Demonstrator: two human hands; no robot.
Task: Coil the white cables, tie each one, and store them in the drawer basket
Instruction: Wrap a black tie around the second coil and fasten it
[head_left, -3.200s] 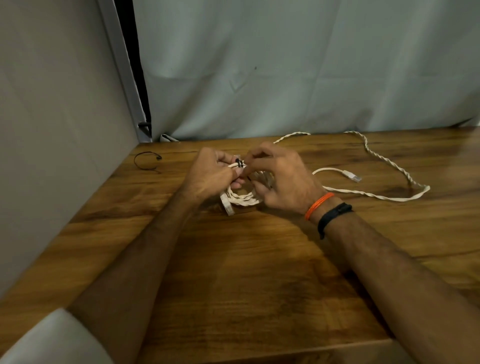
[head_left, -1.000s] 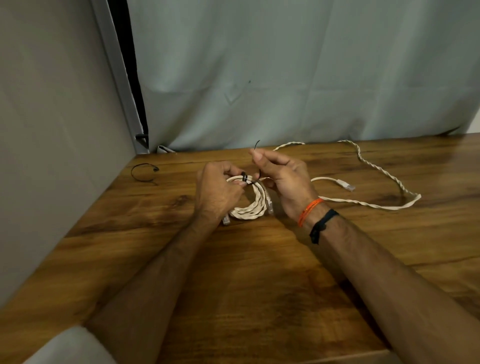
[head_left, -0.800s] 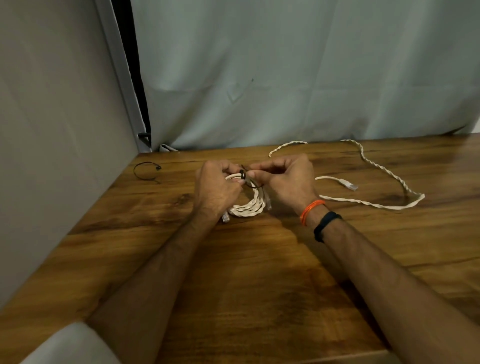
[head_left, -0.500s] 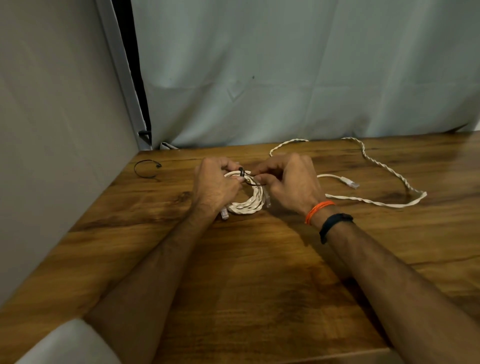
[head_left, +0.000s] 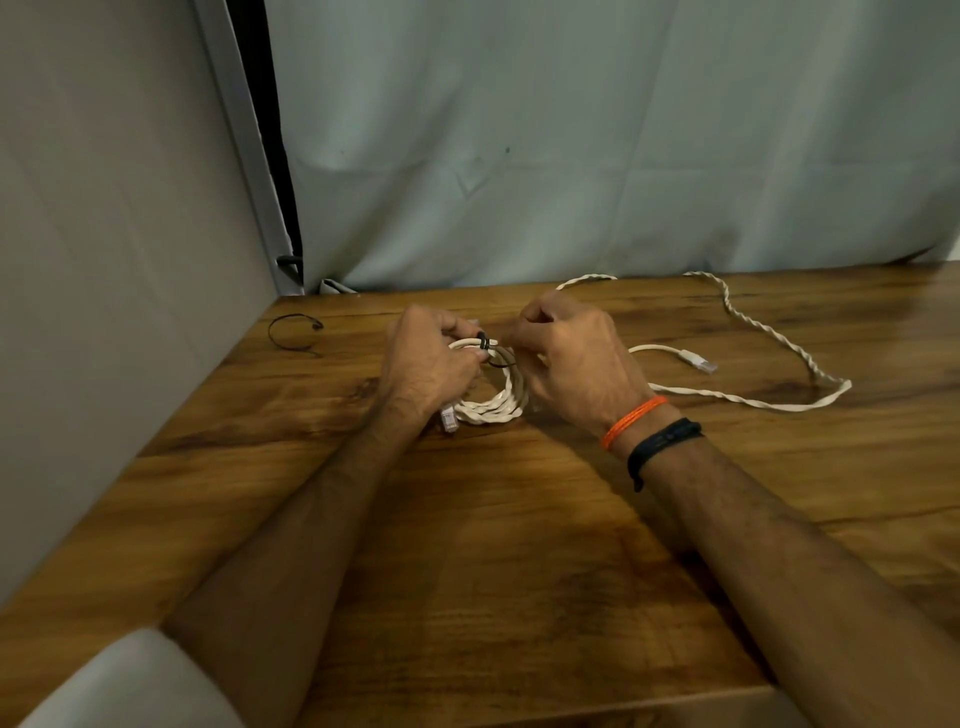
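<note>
A wooden bench (head_left: 467, 545) fills the view, backed by a pale cloth curtain (head_left: 597, 156) and a grey wall panel (head_left: 104, 234) on the left. Across the right of the bench trails a loose white cable (head_left: 753, 400), uncoiled and well apart from the work. Near the middle sits the coiled cable (head_left: 493, 408), resting on the bench between the two hands. The left hand (head_left: 426, 364) is clamped on the coil's left side; the right hand (head_left: 571, 364) is pinched shut on the free end of the black tie (head_left: 484, 342) that wraps the coil's top. A second ago that end stood up above the fingers; it has since been drawn down and folded in, so the first tie looks nearly fastened. A spare black tie (head_left: 293, 332) lies by the wall. No drawer basket is in view.
</note>
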